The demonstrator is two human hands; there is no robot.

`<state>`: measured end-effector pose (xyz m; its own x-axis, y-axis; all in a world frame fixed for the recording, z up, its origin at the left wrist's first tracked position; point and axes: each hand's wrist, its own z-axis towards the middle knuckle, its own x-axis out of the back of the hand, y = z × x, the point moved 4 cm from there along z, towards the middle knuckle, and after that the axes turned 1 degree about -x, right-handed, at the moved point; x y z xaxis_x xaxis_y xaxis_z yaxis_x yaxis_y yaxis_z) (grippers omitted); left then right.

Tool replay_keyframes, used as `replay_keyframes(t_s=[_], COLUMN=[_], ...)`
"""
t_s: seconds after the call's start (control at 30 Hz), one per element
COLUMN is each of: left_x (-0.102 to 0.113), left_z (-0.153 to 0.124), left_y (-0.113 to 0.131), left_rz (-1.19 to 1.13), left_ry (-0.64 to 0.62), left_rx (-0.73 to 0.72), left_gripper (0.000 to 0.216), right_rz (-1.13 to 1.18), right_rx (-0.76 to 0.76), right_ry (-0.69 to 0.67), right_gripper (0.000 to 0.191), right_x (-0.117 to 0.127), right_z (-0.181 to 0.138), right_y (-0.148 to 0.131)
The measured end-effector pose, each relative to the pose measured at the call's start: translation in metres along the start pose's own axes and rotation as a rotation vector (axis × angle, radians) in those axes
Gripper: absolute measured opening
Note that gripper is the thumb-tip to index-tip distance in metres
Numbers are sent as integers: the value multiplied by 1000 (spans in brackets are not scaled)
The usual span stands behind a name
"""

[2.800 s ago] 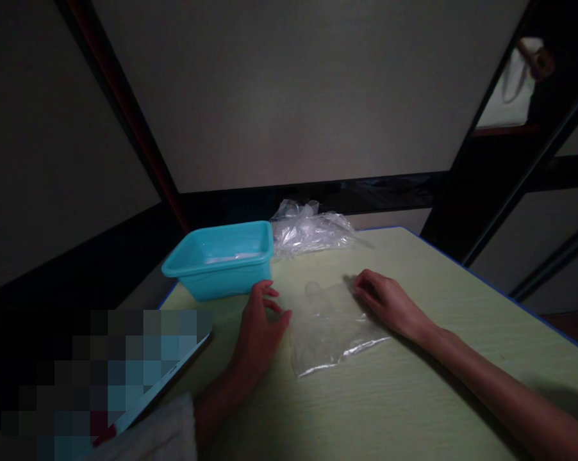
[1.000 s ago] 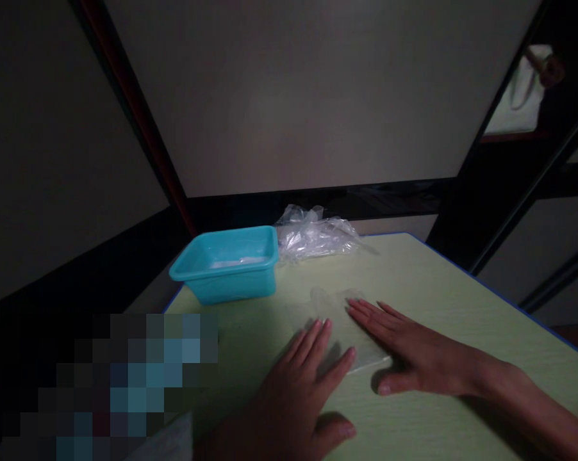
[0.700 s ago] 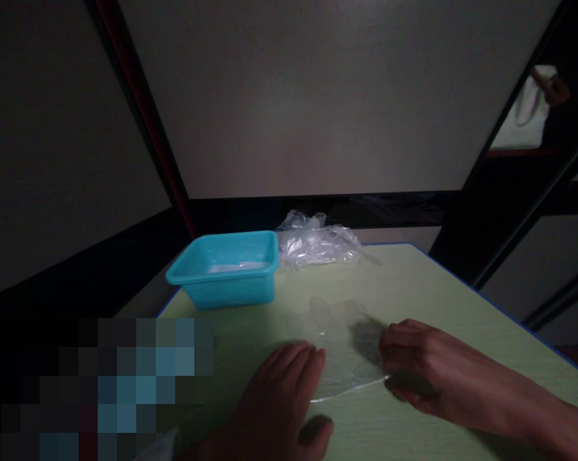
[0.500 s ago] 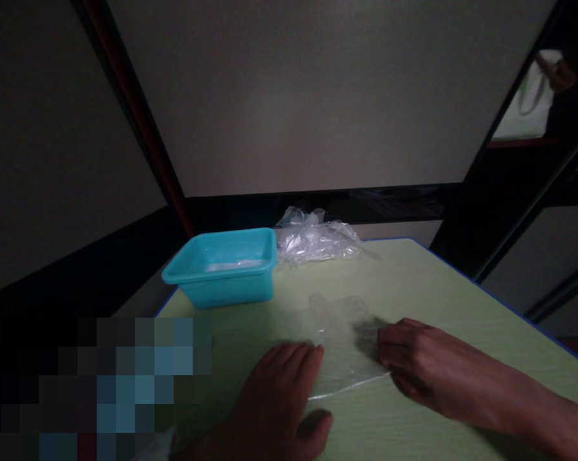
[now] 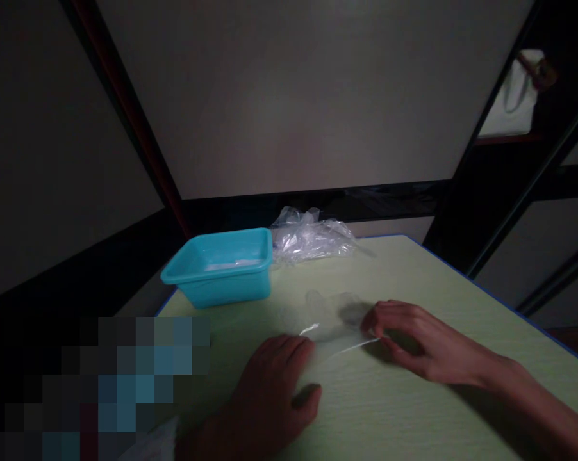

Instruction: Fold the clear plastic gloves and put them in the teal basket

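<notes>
A thin clear plastic glove (image 5: 330, 314) lies on the pale green table (image 5: 414, 410), its finger end pointing away from me. My right hand (image 5: 416, 342) pinches the glove's near edge and lifts it, so the edge stands up as a bright fold. My left hand (image 5: 270, 390) rests palm down on the table just left of the glove, fingers together and nearly flat, fingertips at the glove's near left corner.
A turquoise plastic tub (image 5: 222, 266) stands at the table's far left, with something pale inside. A heap of crumpled clear plastic (image 5: 313, 240) lies behind it at the far edge. A white cloth (image 5: 159, 445) shows at the bottom left. The room is dim.
Both hands lay flat on the glove, smoothing it. The right hand then curled, pinched the near edge and has raised and folded it away from me. The left hand slid back a little.
</notes>
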<state>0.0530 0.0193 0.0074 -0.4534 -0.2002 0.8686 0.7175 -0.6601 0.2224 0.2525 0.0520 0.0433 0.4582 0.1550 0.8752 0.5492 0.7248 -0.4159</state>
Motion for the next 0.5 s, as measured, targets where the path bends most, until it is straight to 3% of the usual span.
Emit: replay_keyframes(t_s=[0.13, 0.33, 0.5], left_x=[-1, 5, 21], left_z=[2, 9, 14], left_y=[-11, -31, -28], left_rz=[-97, -359, -618], left_ry=[15, 70, 40], left_rx=[107, 376, 419], left_gripper=[29, 23, 24], right_rz=[249, 397, 600], right_rx=[-67, -188, -259], right_ry=[111, 255, 277], right_gripper=[8, 17, 24], right_x=[-1, -3, 1], right_z=[2, 3, 1], right_y=[10, 23, 18])
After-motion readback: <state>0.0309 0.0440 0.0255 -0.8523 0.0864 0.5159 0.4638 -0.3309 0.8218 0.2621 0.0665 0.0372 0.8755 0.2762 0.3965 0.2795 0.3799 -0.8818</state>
